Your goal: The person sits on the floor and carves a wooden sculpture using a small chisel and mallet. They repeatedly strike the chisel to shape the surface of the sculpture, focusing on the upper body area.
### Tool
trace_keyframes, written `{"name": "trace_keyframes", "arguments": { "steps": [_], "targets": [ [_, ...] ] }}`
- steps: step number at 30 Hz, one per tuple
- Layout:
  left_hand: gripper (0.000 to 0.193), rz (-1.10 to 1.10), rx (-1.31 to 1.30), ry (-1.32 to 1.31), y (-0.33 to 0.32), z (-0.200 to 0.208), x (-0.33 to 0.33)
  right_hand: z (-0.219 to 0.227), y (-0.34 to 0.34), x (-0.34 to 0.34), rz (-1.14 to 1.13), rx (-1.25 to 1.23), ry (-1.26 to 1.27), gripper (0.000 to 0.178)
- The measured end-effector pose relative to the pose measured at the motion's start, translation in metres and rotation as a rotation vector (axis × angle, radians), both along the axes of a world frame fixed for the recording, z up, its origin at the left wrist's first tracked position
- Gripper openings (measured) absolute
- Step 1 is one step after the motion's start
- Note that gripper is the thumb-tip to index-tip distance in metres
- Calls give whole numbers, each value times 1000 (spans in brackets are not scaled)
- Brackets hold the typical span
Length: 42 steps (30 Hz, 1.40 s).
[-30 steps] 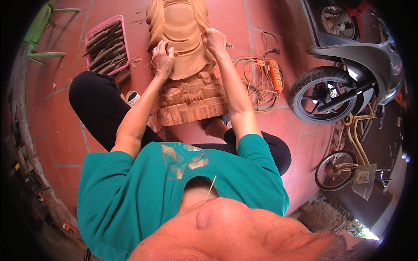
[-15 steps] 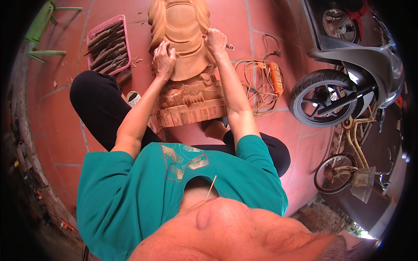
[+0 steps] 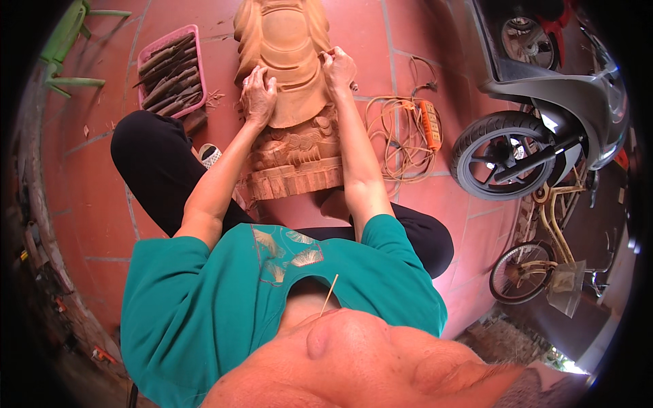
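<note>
A large light-brown wooden carving (image 3: 282, 81) lies on the floor in front of me, with smooth carved folds and a rougher, detailed base (image 3: 292, 160) towards my body. Along its left edge rests my left hand (image 3: 258, 98), its fingers slightly bent and apart. My right hand (image 3: 339, 71) is at the carving's right edge, fingers curled into a pinch. Whatever lies inside that grip is mostly hidden; a small end of something (image 3: 354, 86) shows beside the wrist.
Left of the carving stands a pink basket (image 3: 203, 68) holding several dark, slender tools (image 3: 170, 75). An orange power strip (image 3: 430, 126) and its tangled cable (image 3: 398, 146) lie on the right. Farther right are a motorbike (image 3: 507, 153) and a bicycle (image 3: 524, 272). A green chair (image 3: 64, 41) is at far left.
My right hand has shifted slightly back towards me along the carving's edge, and its forearm has swung inwards. The left hand stays nearly where it was.
</note>
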<state>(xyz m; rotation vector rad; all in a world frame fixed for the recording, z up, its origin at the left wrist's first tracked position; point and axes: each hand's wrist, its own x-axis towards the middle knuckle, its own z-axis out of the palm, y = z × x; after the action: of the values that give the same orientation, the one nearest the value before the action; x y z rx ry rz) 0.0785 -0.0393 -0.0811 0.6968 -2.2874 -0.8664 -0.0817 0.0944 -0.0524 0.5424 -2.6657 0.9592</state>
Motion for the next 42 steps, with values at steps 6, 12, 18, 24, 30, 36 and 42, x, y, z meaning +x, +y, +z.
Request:
{"name": "trace_keyframes", "arguments": {
  "steps": [6,12,18,24,30,36,42],
  "targets": [
    [34,-13,-3,12,-2,-4,4,13,-9,-10,255,366,71,13],
    [36,3,2,6,-5,-3,-1,29,20,-37,379,675,-106,14],
    [35,-5,-12,2,0,3,0,37,11,-40,326,294,-24,12],
    [35,-3,17,5,0,4,3,12,2,-26,394,530,7,14],
    [34,6,-10,12,-6,-7,2,35,29,-48,373,341,-221,12],
    [34,-10,-6,30,5,1,-4,-11,16,-26,298,198,75,11],
    [36,-9,-6,24,-8,-5,-5,30,49,-56,370,670,-89,10]
  ]
}}
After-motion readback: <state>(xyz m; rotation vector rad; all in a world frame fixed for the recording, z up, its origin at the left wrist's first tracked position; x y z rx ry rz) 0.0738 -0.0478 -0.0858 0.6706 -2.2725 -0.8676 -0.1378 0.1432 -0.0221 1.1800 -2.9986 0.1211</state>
